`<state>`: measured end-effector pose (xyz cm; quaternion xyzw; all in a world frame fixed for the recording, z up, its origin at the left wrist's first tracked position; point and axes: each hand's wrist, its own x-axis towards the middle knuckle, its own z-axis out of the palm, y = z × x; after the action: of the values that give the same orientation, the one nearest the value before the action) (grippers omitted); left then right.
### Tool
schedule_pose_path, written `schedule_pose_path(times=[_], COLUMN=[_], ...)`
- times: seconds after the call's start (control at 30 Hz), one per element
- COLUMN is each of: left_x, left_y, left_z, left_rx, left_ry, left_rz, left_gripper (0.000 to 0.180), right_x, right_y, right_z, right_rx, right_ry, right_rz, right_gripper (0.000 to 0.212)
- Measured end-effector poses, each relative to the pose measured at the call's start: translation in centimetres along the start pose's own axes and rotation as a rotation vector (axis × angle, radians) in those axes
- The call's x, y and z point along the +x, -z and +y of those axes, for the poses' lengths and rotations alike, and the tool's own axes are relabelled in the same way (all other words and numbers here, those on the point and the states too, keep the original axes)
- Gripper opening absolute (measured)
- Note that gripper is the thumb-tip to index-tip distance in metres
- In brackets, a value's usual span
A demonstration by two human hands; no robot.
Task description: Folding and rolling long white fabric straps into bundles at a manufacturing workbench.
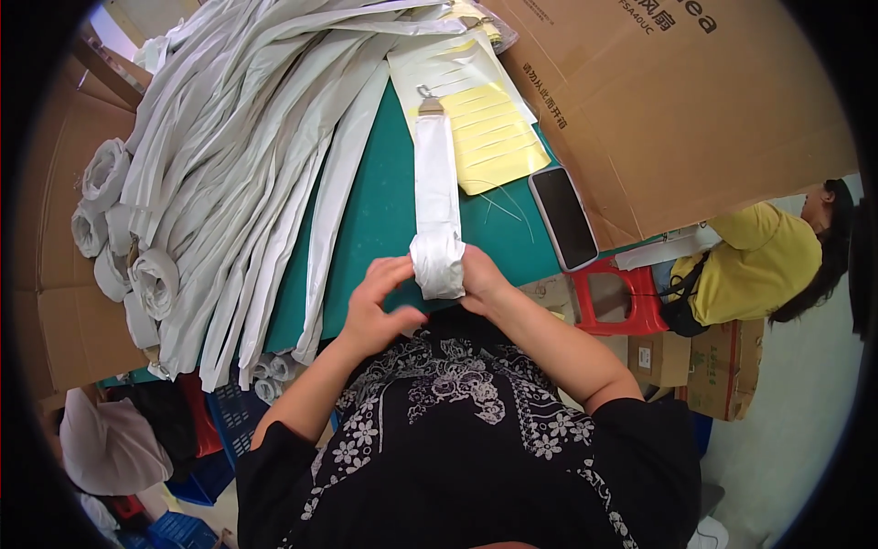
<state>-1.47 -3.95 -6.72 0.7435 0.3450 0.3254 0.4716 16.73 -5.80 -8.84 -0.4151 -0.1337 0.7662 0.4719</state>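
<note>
Head view: the roll (439, 267) sits at the table's (370, 215) near edge; the right hand (481, 277) grips its right side, while the left hand (377, 304), thumb spread, touches opposite, probably steadying it. A clip (430, 107) seemingly anchors the strip's (437, 174) far end.
</note>
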Motion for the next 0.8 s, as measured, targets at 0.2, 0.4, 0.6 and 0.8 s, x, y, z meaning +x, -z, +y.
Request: schedule_pose_path(times=[0.2, 0.4, 0.6, 0.8], left_x=[-0.3, -1.5, -1.3, -0.3], left_y=[-0.8, -1.8, -1.1, -0.6], left_z=[0.3, 1.3, 1.1, 1.7], left_rx=[0.173, -0.474, -0.768, -0.766], left_ry=[-0.310, 0.108, 0.385, 0.540], left_rz=[0.025, 0.053, -0.152, -0.184], left_gripper=[0.039, 0.025, 0.028, 0.028], right_x=[-1.0, -1.1, -0.9, -0.7], right_y=[-1.0, -1.5, -1.0, -0.2], right_z=[1.3, -1.5, -3.3, -5.6], right_rx=[0.260, 0.088, -0.283, -1.088], right_ry=[-0.036, 0.115, 0.209, 0.754], right_rz=[-0.162, -0.366, -0.385, -0.461], right_gripper=[0.034, 0.062, 0.059, 0.044])
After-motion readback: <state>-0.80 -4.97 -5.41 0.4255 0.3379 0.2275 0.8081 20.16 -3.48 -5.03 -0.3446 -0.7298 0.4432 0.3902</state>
